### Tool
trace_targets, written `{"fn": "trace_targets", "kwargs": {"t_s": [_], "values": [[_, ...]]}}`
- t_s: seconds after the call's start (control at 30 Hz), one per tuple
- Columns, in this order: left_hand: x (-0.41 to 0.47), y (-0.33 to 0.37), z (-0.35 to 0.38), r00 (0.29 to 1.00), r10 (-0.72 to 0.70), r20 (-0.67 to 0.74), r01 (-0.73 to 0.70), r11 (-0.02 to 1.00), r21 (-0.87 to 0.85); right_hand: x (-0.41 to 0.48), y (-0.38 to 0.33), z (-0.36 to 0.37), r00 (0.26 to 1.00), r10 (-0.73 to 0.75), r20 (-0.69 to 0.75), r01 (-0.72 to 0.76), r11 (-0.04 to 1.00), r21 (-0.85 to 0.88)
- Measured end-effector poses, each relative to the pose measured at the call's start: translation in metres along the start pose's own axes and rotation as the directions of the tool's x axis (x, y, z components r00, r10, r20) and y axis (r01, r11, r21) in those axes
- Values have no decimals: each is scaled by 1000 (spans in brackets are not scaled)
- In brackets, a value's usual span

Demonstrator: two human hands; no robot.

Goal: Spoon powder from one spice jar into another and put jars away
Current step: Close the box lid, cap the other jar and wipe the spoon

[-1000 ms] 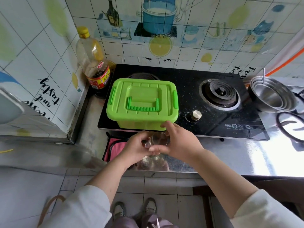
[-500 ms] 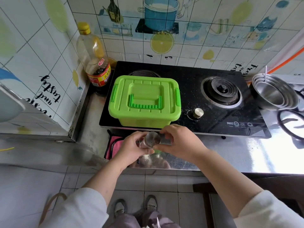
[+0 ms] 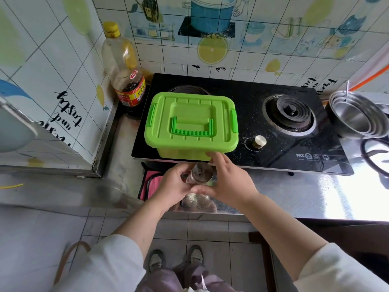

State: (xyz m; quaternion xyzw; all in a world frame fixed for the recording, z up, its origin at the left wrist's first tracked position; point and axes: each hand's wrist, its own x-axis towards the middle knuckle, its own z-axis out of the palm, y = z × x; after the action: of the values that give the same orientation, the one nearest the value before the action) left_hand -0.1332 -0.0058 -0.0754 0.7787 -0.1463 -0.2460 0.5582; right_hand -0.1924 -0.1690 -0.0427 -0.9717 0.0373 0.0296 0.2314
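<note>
I hold a small glass spice jar [image 3: 199, 173] with a perforated metal shaker top between both hands, just above the counter's front edge. My left hand [image 3: 172, 187] grips the glass body from the left. My right hand [image 3: 228, 182] curls round the metal top from the right, its index finger pointing up toward the green box. A closed green plastic storage box [image 3: 192, 125] with a folded handle sits on the stove's left burner, right behind my hands. No second jar or spoon shows.
A black glass gas stove [image 3: 294, 131] fills the counter, with a brass knob [image 3: 259, 141]. A soy sauce bottle [image 3: 124, 70] stands in the back left corner. Stacked steel bowls [image 3: 357, 114] sit at the right. A pink cloth [image 3: 149, 182] lies under my left hand.
My right hand has shifted round the jar's metal top, the index finger now lifted toward the box. The jar stays between both hands at about the same spot.
</note>
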Motion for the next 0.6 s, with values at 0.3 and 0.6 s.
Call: {"fn": "trace_targets", "kwargs": {"t_s": [0.3, 0.6], "values": [[-1, -11, -2, 999, -35, -27, 34, 999, -28, 3, 7, 5, 995, -90, -53, 96, 988, 122], [1, -15, 0, 998, -45, -37, 42, 997, -63, 0, 13, 11, 991, -130, 5, 120, 926, 358]]}}
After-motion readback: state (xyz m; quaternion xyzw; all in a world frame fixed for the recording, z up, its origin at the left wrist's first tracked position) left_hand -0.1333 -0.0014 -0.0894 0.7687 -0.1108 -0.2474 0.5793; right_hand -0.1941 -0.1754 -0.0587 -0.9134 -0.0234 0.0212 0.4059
